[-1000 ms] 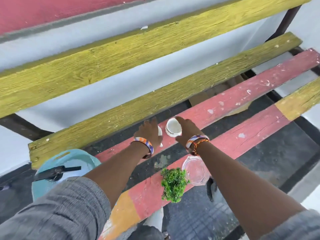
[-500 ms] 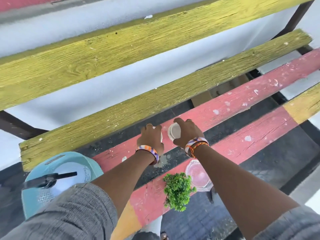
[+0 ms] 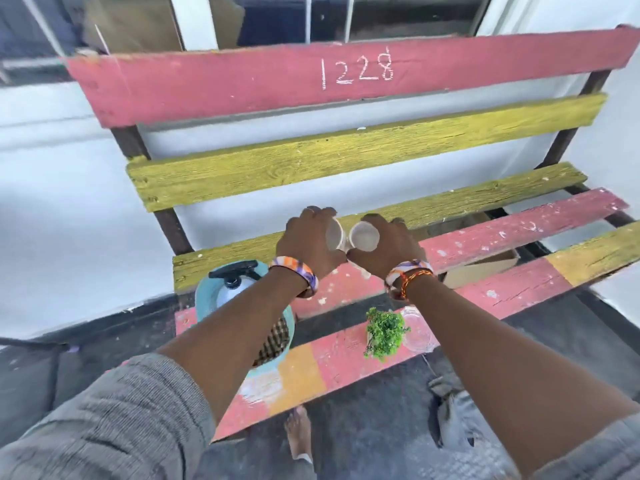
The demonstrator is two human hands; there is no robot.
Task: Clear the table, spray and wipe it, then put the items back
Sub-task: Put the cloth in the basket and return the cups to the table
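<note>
Cups (image 3: 363, 236) at frame centre: my left hand (image 3: 309, 242) and right hand (image 3: 388, 249) each grip one; I should lift level.

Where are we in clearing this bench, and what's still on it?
Clearing is underway, nothing looks wiped yet. In hand: the left hand grips one white cup and the right hand grips another white cup, both lifted above the slats. Still on the bench: the small green plant, the clear glass dish and the blue basin holding the spray bottle.
</note>
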